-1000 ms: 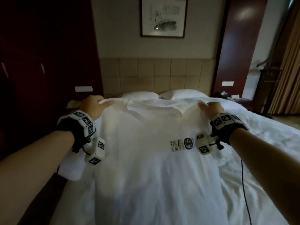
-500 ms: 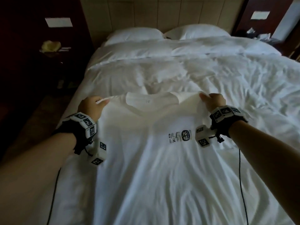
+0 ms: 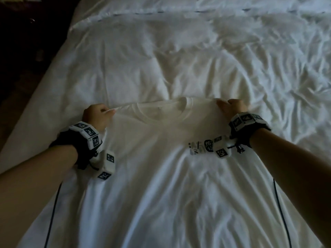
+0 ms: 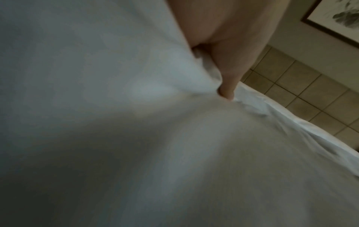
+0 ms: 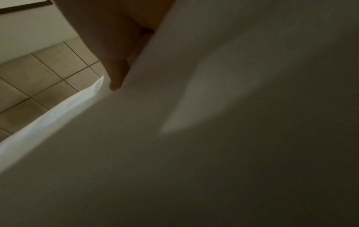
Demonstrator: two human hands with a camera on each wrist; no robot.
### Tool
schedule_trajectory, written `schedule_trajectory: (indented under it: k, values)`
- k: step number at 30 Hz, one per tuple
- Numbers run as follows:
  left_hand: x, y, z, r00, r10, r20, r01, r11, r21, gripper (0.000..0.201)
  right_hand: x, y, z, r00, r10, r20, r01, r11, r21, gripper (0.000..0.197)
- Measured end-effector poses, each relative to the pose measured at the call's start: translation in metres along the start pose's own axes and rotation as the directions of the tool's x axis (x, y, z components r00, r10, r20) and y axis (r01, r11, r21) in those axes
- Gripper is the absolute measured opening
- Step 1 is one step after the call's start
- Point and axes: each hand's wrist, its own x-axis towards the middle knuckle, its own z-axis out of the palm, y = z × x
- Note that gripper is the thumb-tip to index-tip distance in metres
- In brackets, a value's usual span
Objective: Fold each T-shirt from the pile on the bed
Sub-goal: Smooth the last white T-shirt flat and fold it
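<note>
White T-shirt (image 3: 161,176) — soft matt cloth, creased; duvet (image 3: 179,59) — matt, rumpled white fabric; headboard panels (image 4: 303,86) smooth, tan, faintly sheened.

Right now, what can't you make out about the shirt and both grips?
- T-shirt hem: cut off by the head view's bottom edge.
- Chest print: partly behind the right wrist rig, unreadable.
- Left hand fingertips: buried in cloth; left wrist view blurred.
- Right hand fingers: cloth hides them; right wrist view dark.
</note>
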Motion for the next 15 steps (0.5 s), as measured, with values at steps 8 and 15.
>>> schedule_trajectory:
  k: [8, 15]
  values:
    - [-0.007, -0.006, -0.022, 0.978, -0.189, 0.092, 0.194, 0.980, -0.043, 0.035, -0.029, -0.023, 0.000, 0.981, -0.098, -0.167, 0.061, 0.974, -0.217, 0.039]
    - [-0.050, -0.054, -0.084, 0.916, -0.375, 0.145, 0.384, 0.922, -0.040, 0.038, -0.100, -0.077, 0.042, 0.928, -0.341, 0.151, 0.373, 0.866, -0.332, 0.036]
